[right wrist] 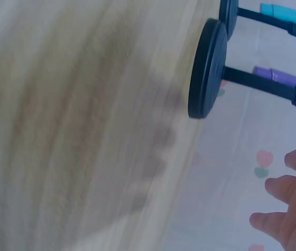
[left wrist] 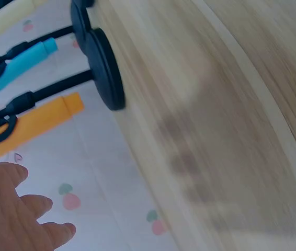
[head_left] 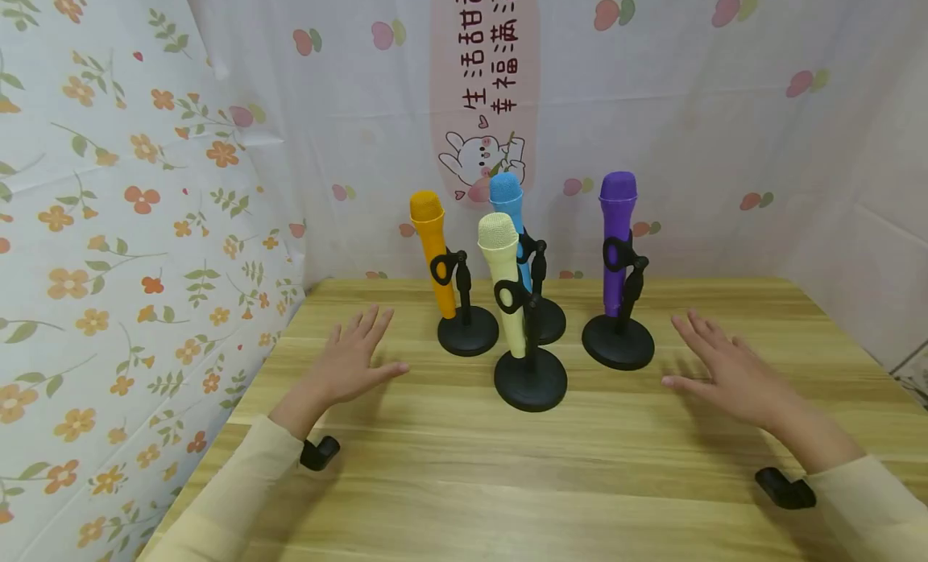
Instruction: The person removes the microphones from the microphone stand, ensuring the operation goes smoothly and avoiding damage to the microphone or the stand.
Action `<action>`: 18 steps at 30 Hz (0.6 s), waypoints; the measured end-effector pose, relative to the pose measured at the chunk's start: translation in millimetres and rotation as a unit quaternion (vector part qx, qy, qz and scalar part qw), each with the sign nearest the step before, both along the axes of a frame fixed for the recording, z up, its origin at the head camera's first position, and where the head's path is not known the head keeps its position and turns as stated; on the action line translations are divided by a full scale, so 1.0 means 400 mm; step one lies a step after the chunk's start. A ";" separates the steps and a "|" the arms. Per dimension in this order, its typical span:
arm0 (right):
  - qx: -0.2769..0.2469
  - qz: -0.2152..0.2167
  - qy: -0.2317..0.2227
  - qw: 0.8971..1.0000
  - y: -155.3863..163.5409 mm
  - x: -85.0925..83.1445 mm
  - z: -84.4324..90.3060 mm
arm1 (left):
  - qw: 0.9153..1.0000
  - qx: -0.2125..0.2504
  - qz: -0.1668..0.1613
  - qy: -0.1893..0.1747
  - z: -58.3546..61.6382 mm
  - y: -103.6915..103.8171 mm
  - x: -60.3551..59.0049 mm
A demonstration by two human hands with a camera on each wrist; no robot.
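Note:
Four toy-like microphones would be several: an orange microphone (head_left: 432,238), a blue microphone (head_left: 507,195), a pale yellow microphone (head_left: 502,260) and a purple microphone (head_left: 617,224) lean in black ring clips on round-based stands. The yellow one stands nearest the viewer and partly hides the blue. To the left, the left hand (head_left: 350,364) hovers over the table with fingers spread, nearest the orange microphone. On the other side the right hand (head_left: 735,378), fingers extended, is closest to the purple one's stand base (head_left: 618,343). Neither hand holds anything.
A wood-grain table (head_left: 449,481) carries the stands. Behind it hangs a pale fruit-print cloth (head_left: 348,127) with a rabbit drawing and writing; a floral cloth (head_left: 130,248) covers the left side. Each wrist wears a black camera mount, such as the left mount (head_left: 319,453).

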State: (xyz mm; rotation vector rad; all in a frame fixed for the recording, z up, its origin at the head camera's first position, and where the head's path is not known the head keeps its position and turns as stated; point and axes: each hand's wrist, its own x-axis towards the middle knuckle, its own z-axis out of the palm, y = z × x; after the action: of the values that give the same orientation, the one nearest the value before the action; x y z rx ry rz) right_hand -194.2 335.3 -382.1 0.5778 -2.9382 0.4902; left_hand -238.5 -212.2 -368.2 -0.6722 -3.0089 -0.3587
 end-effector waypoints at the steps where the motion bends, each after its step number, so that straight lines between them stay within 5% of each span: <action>1: -0.006 0.001 0.007 1.000 -0.005 0.004 0.000 | 1.000 0.010 -0.004 -0.002 0.003 0.005 0.003; 11: -0.047 0.009 0.062 0.997 -0.048 0.023 -0.017 | 0.995 0.093 -0.040 0.010 0.021 0.050 0.027; 18: -0.104 0.025 0.130 0.986 -0.081 0.022 -0.034 | 0.985 0.163 -0.050 -0.009 0.020 0.071 0.029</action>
State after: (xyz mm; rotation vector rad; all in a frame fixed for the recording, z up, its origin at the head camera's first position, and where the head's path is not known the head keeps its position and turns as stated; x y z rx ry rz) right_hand -185.4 303.1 -395.9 0.6358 -2.5939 0.6615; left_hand -226.9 -183.8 -360.3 -0.7913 -2.8366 -0.8435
